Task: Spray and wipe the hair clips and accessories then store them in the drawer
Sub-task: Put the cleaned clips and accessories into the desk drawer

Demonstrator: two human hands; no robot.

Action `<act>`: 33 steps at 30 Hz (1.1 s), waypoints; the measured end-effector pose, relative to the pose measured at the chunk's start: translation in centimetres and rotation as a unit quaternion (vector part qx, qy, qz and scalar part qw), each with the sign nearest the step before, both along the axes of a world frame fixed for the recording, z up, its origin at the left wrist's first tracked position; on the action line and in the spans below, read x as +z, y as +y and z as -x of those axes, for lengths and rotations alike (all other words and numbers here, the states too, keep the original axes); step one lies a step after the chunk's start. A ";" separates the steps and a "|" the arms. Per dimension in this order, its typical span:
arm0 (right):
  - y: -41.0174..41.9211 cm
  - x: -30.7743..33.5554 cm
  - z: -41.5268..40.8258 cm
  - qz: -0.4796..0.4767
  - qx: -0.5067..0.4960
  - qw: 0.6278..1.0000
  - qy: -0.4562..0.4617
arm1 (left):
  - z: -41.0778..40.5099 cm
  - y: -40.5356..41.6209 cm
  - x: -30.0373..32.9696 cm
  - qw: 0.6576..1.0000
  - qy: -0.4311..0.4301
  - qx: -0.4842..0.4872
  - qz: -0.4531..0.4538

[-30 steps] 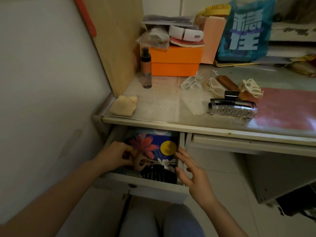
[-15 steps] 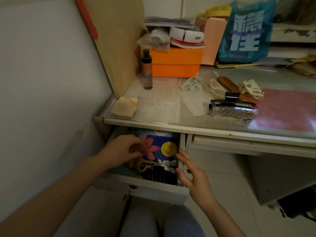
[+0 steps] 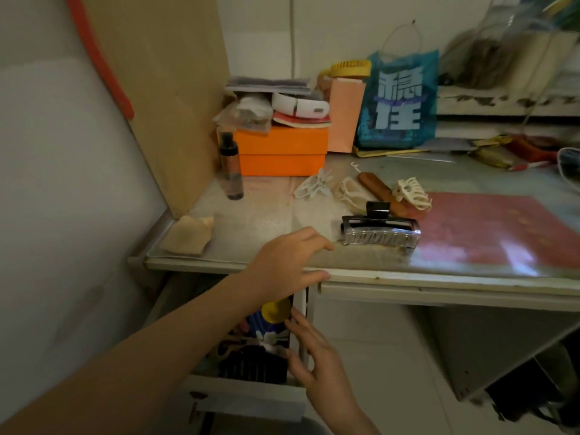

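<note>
1. Our empty left hand (image 3: 287, 265), fingers loose, hovers over the worktop (image 3: 392, 271) edge; our right hand (image 3: 317, 356), open, rests at the open white drawer (image 3: 248, 400).
2. Next we judge: reach the clear rectangular claw clip (image 3: 379, 235) nearby.

You're in a lived-in home room: a worn desk (image 3: 361, 271) against the wall, cluttered with an orange box (image 3: 282, 152), a shopping bag (image 3: 398, 102) and hair clips (image 3: 381, 235).
</note>
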State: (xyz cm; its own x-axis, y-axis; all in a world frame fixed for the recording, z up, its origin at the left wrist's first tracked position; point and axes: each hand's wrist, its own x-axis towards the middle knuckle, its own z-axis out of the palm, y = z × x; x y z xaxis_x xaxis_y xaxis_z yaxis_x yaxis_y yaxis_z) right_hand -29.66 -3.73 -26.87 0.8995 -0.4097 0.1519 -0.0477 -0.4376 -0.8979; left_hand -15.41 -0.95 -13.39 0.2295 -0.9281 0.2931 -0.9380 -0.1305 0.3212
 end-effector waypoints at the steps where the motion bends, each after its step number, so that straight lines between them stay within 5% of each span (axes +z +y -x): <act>1: -0.1 0.0 -0.1 0.003 -0.002 1.000 -0.005 | 0.2 -1.3 0.4 1.000 0.004 0.000 -0.003; 11: -0.5 -0.7 -0.3 0.026 0.014 1.000 0.002 | 1.2 -11.2 3.0 0.999 0.036 0.018 -0.017; 17: -1.0 -0.5 -0.2 -0.039 0.026 0.999 0.019 | 0.7 -13.8 3.3 0.996 0.019 0.035 -0.077; 19: -2.2 -6.7 -0.3 0.020 0.072 0.995 0.068 | 0.8 -14.1 3.7 0.996 0.037 0.036 -0.068; 21: -3.8 -26.8 -5.1 0.002 -0.006 0.999 0.041 | 0.9 -14.1 3.9 0.996 0.061 0.042 -0.047; 22: -3.9 -31.6 -6.8 -0.002 -0.004 1.000 0.015 | 0.9 -14.2 3.8 0.995 0.069 0.051 -0.040; 24: -4.0 -26.7 -5.3 -0.003 -0.016 1.000 0.000 | 0.8 -14.2 3.5 0.994 0.077 0.075 -0.029; 26: -3.1 -6.0 -0.9 -0.020 0.015 0.997 0.073 | 0.5 -14.2 3.0 0.991 0.095 0.098 -0.013; 27: -1.8 -3.1 -1.0 -0.016 0.030 0.998 0.056 | 0.4 -14.2 2.8 0.988 0.109 0.110 -0.002; 33: -1.1 -1.2 -0.6 -0.007 0.009 1.000 -0.004 | 0.1 -11.4 2.8 0.973 0.168 0.149 0.062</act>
